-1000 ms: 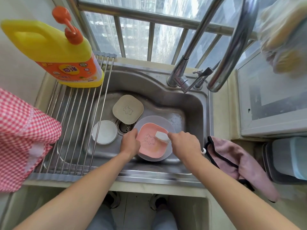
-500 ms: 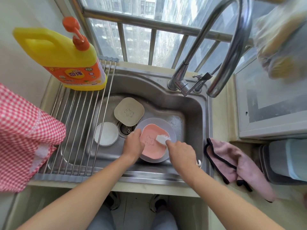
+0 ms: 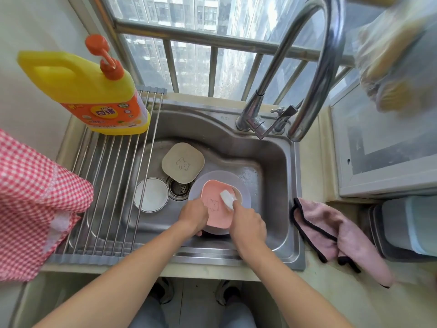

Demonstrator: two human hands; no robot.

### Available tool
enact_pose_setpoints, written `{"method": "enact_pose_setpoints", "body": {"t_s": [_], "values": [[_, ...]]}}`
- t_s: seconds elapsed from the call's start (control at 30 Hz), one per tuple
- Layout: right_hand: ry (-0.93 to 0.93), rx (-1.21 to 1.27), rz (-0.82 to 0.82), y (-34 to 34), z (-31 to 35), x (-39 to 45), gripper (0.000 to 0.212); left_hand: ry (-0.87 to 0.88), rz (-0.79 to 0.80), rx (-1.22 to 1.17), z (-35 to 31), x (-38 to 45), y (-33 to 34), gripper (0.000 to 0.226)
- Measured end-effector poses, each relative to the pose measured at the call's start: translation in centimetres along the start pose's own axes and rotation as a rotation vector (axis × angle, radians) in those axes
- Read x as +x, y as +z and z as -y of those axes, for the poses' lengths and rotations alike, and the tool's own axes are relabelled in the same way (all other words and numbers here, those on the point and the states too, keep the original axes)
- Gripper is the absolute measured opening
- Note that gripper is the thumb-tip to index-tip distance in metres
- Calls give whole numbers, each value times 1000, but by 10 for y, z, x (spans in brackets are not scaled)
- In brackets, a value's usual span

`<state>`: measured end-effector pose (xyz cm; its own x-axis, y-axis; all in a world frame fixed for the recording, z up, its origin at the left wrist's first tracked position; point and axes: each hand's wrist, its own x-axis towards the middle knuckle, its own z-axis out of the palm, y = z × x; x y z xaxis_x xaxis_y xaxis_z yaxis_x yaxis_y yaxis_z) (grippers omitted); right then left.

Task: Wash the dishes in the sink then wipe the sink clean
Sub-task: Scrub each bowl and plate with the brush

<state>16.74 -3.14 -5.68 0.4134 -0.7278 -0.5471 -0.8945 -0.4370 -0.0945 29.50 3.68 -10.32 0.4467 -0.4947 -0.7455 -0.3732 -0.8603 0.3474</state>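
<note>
In the steel sink [image 3: 274, 176] a pink square plate [image 3: 216, 215] lies inside a pale round plate [image 3: 243, 185]. My left hand [image 3: 193, 215] grips the near left edge of these plates. My right hand [image 3: 247, 226] pinches a white sponge [image 3: 227, 197] and presses it on the pink plate. A beige square plate [image 3: 182, 165] lies at the back of the basin. A white bowl [image 3: 151, 194] sits to the left of the drain [image 3: 179, 187], partly under the rack bars.
A roll-up drying rack [image 3: 111, 185] spans the sink's left side, with a yellow detergent bottle [image 3: 87, 91] at its far end. A pink cloth [image 3: 335, 233] lies on the counter to the right. The curved faucet [image 3: 314, 74] arches over the basin. Red checked fabric [image 3: 30, 200] hangs at left.
My right hand has moved the sponge across the pink plate toward its upper right part. My left hand has stayed on the plates' edge. The camera view shifted slightly.
</note>
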Motion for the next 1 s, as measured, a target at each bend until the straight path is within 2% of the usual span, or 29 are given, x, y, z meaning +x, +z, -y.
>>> {"method": "enact_pose_setpoints", "body": {"t_s": [0.1,0.2,0.4,0.5,0.6,0.77,0.9,1.0], "values": [[-146,-191,86,-4,2,-11,36,4,-66,43,3,5,3,21],[-281,-297,123,-11,-5,-11,37,54,-103,164,7,10,6,26],[-395,-407,-21,-39,-34,19,43,117,-148,303,12,12,6,27],[-446,-385,94,-30,-36,7,35,135,-157,309,11,12,7,26],[-456,-357,157,-22,-41,7,23,157,-170,327,9,12,5,26],[-422,-431,-6,-30,-52,17,49,167,-182,370,7,9,5,25],[-458,-358,120,-13,-45,-3,31,168,-197,378,7,10,7,23],[-412,-361,88,-18,-52,8,30,178,-201,382,7,11,6,23]]}}
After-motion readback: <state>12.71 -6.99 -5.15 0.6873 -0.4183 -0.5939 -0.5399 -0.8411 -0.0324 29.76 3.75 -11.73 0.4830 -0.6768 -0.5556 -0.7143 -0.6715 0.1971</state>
